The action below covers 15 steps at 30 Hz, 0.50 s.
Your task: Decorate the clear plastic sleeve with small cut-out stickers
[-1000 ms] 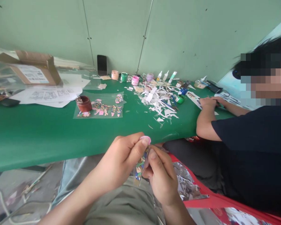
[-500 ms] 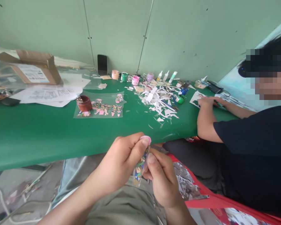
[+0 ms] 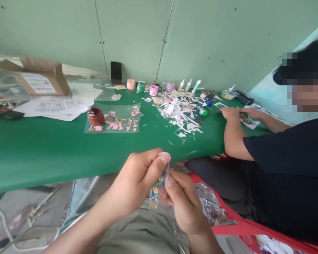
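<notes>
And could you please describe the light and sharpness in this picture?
Head view: soft, fairly even light on the green table; fine detail on the held patterned strip is blurry; same head view: blocky pixels mask part of the co-worker's head.

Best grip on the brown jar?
Likely the round side wall of the brown jar, just below the rim, coming in from above and the camera's left. It stands upright, and bare green table lies to its left, while patterned pieces lie right of it and at its front foot.
</notes>
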Each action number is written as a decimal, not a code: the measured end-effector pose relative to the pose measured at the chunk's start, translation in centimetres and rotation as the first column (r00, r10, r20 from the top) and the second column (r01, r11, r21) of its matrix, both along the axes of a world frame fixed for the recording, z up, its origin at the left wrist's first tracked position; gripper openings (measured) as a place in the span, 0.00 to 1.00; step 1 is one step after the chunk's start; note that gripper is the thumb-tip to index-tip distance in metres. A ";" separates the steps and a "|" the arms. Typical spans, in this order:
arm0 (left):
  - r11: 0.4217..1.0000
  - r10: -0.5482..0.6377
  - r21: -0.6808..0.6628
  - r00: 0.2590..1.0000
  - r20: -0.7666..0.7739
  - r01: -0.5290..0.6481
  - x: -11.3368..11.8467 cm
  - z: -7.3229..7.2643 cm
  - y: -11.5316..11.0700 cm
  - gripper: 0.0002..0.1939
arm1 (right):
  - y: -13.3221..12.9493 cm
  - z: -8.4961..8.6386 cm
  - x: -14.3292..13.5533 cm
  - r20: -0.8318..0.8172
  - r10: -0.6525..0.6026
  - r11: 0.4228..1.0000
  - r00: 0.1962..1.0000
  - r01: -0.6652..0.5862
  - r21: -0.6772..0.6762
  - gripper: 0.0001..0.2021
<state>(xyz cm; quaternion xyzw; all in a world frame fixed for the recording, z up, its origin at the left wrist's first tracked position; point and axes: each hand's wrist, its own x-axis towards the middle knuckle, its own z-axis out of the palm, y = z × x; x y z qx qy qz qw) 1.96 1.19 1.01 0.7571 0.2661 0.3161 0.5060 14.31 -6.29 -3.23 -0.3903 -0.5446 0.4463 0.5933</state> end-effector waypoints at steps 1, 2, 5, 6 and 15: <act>1.000 0.006 0.005 1.000 -0.001 -0.006 0.0 0.0 0.0 0.22 | 0.0 0.0 0.0 0.007 -0.004 1.000 1.000 0.004 0.005 0.21; 1.000 0.009 0.005 1.000 0.000 -0.009 0.0 0.0 0.0 0.22 | 0.0 0.0 0.0 0.014 -0.009 1.000 1.000 0.009 0.011 0.21; 1.000 0.017 -0.014 1.000 0.018 -0.017 0.1 0.1 -0.1 0.22 | 0.0 0.0 0.0 0.045 -0.023 0.999 0.999 0.022 0.022 0.21; 0.999 0.021 -0.025 0.999 0.025 -0.020 0.1 0.1 -0.1 0.22 | 0.0 -0.1 0.1 0.055 -0.025 0.999 0.998 0.023 0.026 0.21; 0.995 0.077 -0.065 0.997 0.021 -0.075 0.3 -0.2 0.1 0.21 | 0.2 0.0 0.2 0.072 0.024 0.999 0.997 -0.027 0.041 0.21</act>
